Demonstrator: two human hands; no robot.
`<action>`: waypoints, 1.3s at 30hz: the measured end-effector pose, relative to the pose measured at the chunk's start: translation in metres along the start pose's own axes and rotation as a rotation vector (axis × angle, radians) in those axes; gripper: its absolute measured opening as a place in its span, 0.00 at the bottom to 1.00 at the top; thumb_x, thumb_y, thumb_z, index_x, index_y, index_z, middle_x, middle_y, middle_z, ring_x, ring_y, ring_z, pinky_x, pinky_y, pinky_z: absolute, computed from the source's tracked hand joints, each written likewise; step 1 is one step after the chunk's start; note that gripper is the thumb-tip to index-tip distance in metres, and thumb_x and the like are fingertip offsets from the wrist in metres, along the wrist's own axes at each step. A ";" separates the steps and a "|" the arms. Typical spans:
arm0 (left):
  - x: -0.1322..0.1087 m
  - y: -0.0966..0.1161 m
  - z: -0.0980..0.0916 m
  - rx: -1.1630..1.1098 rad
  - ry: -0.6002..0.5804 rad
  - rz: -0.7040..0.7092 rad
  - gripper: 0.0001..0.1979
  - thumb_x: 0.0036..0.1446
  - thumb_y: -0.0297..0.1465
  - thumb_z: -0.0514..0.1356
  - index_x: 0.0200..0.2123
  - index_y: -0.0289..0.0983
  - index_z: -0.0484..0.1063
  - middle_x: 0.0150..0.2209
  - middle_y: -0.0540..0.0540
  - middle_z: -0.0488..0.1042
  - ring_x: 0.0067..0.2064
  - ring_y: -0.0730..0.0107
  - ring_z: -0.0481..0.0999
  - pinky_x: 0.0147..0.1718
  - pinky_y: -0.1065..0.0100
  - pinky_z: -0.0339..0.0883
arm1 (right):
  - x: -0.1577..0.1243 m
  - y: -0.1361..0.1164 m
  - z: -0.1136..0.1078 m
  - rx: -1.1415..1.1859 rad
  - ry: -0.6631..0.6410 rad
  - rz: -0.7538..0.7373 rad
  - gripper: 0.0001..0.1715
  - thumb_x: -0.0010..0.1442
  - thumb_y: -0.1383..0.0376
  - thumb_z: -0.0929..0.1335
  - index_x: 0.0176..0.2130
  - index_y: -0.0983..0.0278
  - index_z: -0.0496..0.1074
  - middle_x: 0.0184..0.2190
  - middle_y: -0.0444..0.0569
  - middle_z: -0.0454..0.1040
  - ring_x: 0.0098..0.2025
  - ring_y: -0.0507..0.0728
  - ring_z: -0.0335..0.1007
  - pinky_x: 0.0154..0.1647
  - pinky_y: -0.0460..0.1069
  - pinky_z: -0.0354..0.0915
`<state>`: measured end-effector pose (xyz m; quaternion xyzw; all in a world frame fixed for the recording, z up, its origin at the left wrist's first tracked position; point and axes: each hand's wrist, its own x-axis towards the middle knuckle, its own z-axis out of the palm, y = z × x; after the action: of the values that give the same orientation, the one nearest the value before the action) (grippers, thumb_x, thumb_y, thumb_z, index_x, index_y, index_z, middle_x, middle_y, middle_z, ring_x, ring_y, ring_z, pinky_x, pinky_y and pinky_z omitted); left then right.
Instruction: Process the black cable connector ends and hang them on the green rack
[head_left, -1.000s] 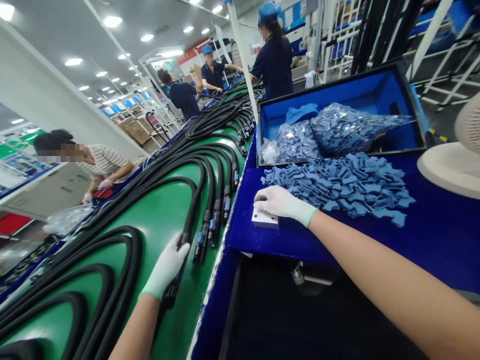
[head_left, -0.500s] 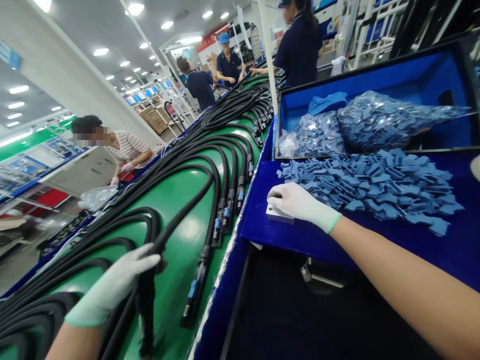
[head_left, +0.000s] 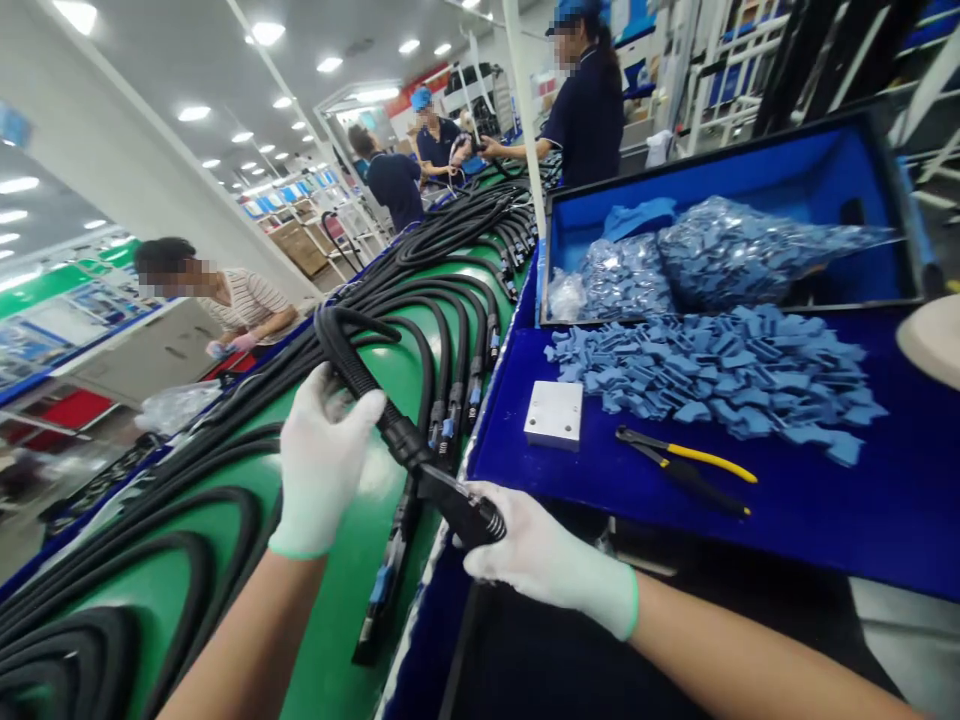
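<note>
Both my hands wear white gloves and hold one black corrugated hose [head_left: 351,362] above the green belt. My left hand [head_left: 324,455] is closed around the ribbed part of the hose. At the lower end, my right hand [head_left: 517,545] grips the black end fitting [head_left: 454,500], which has a metal coil at its tip. To the right, a silver metal block [head_left: 555,415] lies on the blue table. Near it rest pliers [head_left: 686,465] with one yellow and one black handle. A heap of small blue plastic clips [head_left: 735,375] spreads behind them.
Many black hoses [head_left: 442,310] lie looped along the green belt [head_left: 375,400]. A blue bin [head_left: 817,165] holds clear bags of blue clips behind the heap. A white post [head_left: 525,110] rises beside the bin. A person in stripes [head_left: 244,300] works across the belt; other people stand farther back.
My right hand has left the silver block and come left onto the hose's end fitting. My left hand has raised the hose and moved right. The pliers have come into sight.
</note>
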<state>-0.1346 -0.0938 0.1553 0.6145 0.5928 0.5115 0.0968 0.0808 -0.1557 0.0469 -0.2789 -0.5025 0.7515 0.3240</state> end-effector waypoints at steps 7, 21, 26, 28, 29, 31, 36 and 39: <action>-0.089 -0.025 0.051 0.237 -0.759 0.840 0.13 0.65 0.23 0.63 0.50 0.42 0.76 0.46 0.45 0.81 0.50 0.60 0.80 0.61 0.51 0.67 | -0.060 -0.020 -0.059 -0.364 -0.049 0.131 0.12 0.44 0.72 0.73 0.33 0.64 0.71 0.23 0.36 0.66 0.23 0.49 0.59 0.22 0.45 0.55; -0.096 0.020 0.106 0.018 -0.710 -0.432 0.18 0.62 0.44 0.63 0.51 0.42 0.79 0.48 0.49 0.83 0.50 0.57 0.81 0.52 0.60 0.74 | -0.113 -0.011 -0.164 -1.246 0.729 0.234 0.05 0.61 0.65 0.66 0.32 0.62 0.66 0.28 0.47 0.71 0.31 0.57 0.67 0.32 0.51 0.59; -0.080 0.027 0.108 -0.183 -0.664 -0.554 0.21 0.59 0.40 0.66 0.53 0.36 0.78 0.42 0.44 0.84 0.44 0.58 0.83 0.48 0.62 0.74 | -0.099 -0.025 -0.144 -0.729 0.592 0.059 0.02 0.61 0.67 0.66 0.37 0.62 0.70 0.31 0.44 0.75 0.31 0.55 0.70 0.32 0.49 0.64; -0.074 0.029 0.105 -0.203 -0.663 -0.547 0.23 0.59 0.41 0.67 0.54 0.36 0.78 0.42 0.44 0.84 0.44 0.58 0.83 0.48 0.63 0.74 | -0.092 -0.031 -0.131 -0.736 0.417 -0.098 0.14 0.56 0.74 0.65 0.41 0.62 0.74 0.39 0.47 0.79 0.38 0.57 0.75 0.40 0.50 0.69; -0.072 0.030 0.104 -0.202 -0.667 -0.535 0.23 0.59 0.42 0.67 0.54 0.36 0.78 0.42 0.44 0.84 0.44 0.58 0.83 0.47 0.63 0.74 | -0.089 -0.034 -0.124 -0.742 0.329 -0.181 0.19 0.54 0.77 0.65 0.43 0.62 0.76 0.42 0.48 0.79 0.43 0.58 0.76 0.46 0.52 0.71; -0.069 0.032 0.102 -0.199 -0.669 -0.508 0.23 0.60 0.43 0.67 0.54 0.37 0.78 0.42 0.44 0.84 0.44 0.58 0.83 0.47 0.63 0.74 | -0.082 -0.041 -0.113 -0.743 0.206 -0.320 0.29 0.51 0.80 0.65 0.49 0.61 0.77 0.49 0.51 0.79 0.54 0.61 0.75 0.58 0.55 0.69; -0.068 0.033 0.103 -0.205 -0.681 -0.443 0.17 0.61 0.40 0.67 0.51 0.41 0.81 0.46 0.47 0.84 0.46 0.61 0.82 0.47 0.66 0.74 | -0.069 -0.054 -0.101 -0.705 0.104 -0.479 0.41 0.52 0.82 0.64 0.61 0.59 0.72 0.60 0.53 0.75 0.64 0.61 0.70 0.70 0.57 0.63; -0.071 0.034 0.106 -0.177 -0.682 -0.376 0.14 0.61 0.37 0.66 0.49 0.44 0.82 0.48 0.50 0.83 0.49 0.63 0.81 0.50 0.68 0.73 | -0.067 -0.055 -0.099 -0.702 0.089 -0.534 0.41 0.51 0.83 0.63 0.60 0.60 0.72 0.61 0.53 0.74 0.63 0.60 0.71 0.70 0.57 0.63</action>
<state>-0.0186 -0.1104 0.0955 0.6191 0.5823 0.3009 0.4325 0.2083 -0.1344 0.0711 -0.2643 -0.7674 0.4123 0.4137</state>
